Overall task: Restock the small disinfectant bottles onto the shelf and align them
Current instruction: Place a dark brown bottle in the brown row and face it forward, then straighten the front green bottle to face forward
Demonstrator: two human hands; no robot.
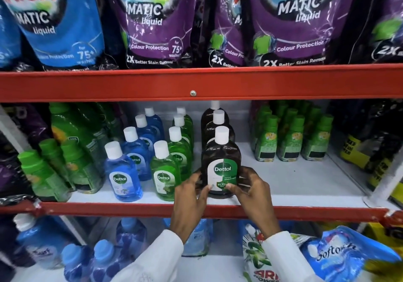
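Both hands are closing around the lower part of a brown Dettol bottle standing upright at the front of the white shelf. The left hand is cupping the bottle's left flank, its thumb pressing on the bottom of the label, while the right hand is wrapping the right flank with its thumb also lying across the label's lower edge. The fingers behind the bottle are hidden, so how far round they are reaching is unclear. White sleeves are covering both forearms.

Directly behind the held bottle, two more brown bottles are lining up in a file towards the back. Just to the left, a row of green Dettol bottles is standing front to back, and beside that a row of blue Dettol bottles, all with white caps. Further left, green-capped bottles are leaning together. To the right, well apart from the brown file, a cluster of small green bottles is sitting near the back.

A red shelf edge is running under the hands, and another red rail is crossing above, carrying purple detergent pouches and a blue detergent pouch.
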